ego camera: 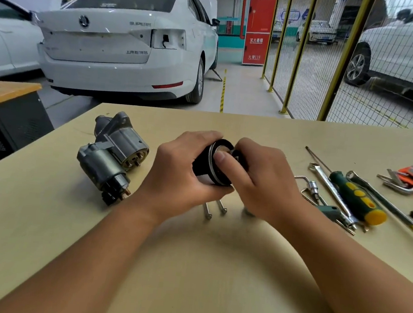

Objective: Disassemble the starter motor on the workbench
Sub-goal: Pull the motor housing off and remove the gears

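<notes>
Fingers [203, 137] of the left hand [181, 169] are wrapped round a black motor housing [205, 167], held just above the surface [214, 270]. Right hand [256, 178] pinches the housing's open end, thumb on the rim. Rest of the starter motor [112, 155] lies to the left, two long bolts [214, 208] under the hands. Screwdriver [356, 198], wrenches and hex keys [411, 180] on the right. Bg: white car [126, 40], yellow mesh fence [336, 57], red cabinet [259, 25].
</notes>
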